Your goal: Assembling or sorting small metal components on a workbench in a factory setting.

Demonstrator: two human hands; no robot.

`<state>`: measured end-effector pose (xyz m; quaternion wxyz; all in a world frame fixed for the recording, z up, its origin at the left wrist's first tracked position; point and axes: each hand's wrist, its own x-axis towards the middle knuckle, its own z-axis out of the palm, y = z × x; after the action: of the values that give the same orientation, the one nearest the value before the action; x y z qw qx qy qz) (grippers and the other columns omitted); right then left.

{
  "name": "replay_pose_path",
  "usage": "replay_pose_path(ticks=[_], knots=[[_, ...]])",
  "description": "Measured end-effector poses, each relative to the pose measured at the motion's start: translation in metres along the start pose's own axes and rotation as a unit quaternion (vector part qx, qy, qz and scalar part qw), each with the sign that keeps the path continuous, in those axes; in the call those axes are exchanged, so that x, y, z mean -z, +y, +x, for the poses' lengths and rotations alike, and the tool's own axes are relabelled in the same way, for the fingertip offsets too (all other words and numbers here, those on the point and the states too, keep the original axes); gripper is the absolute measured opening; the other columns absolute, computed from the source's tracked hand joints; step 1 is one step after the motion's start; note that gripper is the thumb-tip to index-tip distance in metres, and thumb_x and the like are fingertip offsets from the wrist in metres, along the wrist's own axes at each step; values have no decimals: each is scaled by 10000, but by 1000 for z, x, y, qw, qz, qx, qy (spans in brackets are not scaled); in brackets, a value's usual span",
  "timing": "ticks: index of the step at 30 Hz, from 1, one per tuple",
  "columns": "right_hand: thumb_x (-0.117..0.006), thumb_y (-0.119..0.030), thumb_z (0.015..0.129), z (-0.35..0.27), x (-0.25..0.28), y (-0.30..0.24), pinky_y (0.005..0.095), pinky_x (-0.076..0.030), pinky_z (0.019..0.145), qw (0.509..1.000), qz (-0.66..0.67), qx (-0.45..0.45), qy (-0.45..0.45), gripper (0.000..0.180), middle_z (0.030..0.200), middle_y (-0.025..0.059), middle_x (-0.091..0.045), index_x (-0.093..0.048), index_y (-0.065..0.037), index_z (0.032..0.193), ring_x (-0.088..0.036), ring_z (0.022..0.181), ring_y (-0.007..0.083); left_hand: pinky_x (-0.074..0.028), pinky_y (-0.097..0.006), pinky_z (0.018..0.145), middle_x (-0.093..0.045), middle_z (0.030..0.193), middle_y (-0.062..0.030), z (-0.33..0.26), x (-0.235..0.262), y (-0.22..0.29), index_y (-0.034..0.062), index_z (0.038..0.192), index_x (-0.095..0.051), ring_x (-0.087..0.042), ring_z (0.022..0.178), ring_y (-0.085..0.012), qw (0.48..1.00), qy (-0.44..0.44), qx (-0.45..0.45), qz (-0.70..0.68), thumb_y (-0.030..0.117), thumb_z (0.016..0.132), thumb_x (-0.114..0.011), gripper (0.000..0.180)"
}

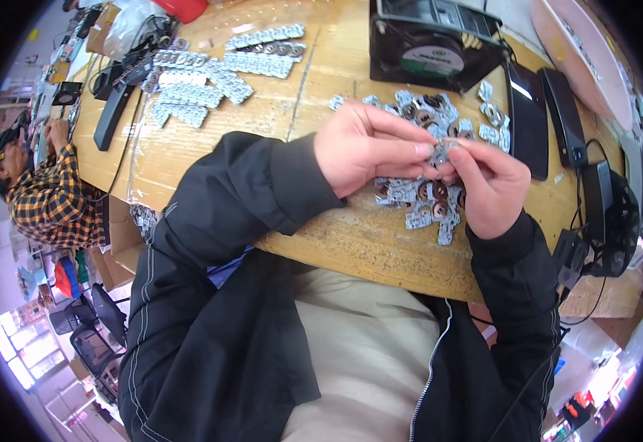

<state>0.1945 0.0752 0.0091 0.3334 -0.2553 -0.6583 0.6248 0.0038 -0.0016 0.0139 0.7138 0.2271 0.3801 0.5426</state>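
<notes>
- No box, tray or bin holds the parts near the hands: the small silvery metal pieces lie straight on the wooden tabletop (336, 243).
- A loose pile of these metal pieces (428, 202), some with dark round coils in them, lies under and just beyond the two hands.
- A second scatter of the same pieces (439, 110) lies farther up the tabletop, near a black square fan (432, 44).
- To the far left, flat strips of joined pieces (196, 85) lie in rows and stacks, well apart from the hands.
- The left hand (369, 147) comes in from a black sleeve, its fingers curled and its thumb and forefinger pinched closed on one small metal piece (441, 152).
- The right hand (492, 188) meets it from the other side; its fingertips are closed on the same small metal piece, so both grips hold it between them.
- That piece is held just above the pile, clear of the tabletop, between the two sets of fingertips.
- How the piece is turned cannot be told; it is too small and partly covered by fingers.
- Black flat devices (550, 121) with cables lie to the right of the hands.
- Another person in a checked shirt (41, 199) sits at the far left end of the tabletop.
</notes>
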Motion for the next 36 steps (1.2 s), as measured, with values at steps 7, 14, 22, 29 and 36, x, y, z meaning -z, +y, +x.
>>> replay_pose_path(ticks=[7,14,22,29,36], knots=[[-577,-24,922,8,-7,-4,208,-493,626,999,-9,31,-9,143,810,95,-672,-666,76,972,-615,674,107,-568,-261,798,-688,949,-196,-11,0,9,-109,1042,-635,-689,902,-217,994,-3,-67,88,-25,855,-642,205],[-576,-72,925,-5,23,17,203,-438,556,994,-36,-18,106,162,737,59,-639,-662,65,926,-573,626,94,-523,-280,583,-687,728,-149,-2,3,-5,-12,873,-698,-668,614,-188,813,0,-348,467,147,777,-731,189],[-636,-46,889,13,16,21,188,-416,551,986,-67,67,135,135,733,63,-639,-669,70,947,-555,608,91,-443,-331,488,-631,805,-52,-98,-71,37,27,892,-649,-592,602,-226,547,-42,-621,559,125,810,-654,128],[-650,-36,877,8,10,19,187,-435,598,988,-90,58,116,135,773,74,-671,-684,64,962,-579,651,80,-414,-314,439,-496,571,-46,-161,-109,46,68,624,-547,-542,503,-194,562,48,-657,501,93,677,-664,131],[-660,-46,876,6,12,10,197,-441,579,975,-90,145,139,139,739,66,-657,-684,70,950,-579,629,87,-385,-257,469,-625,721,-74,-170,-91,35,68,839,-681,-588,588,-162,556,7,-628,545,28,723,-672,123]])
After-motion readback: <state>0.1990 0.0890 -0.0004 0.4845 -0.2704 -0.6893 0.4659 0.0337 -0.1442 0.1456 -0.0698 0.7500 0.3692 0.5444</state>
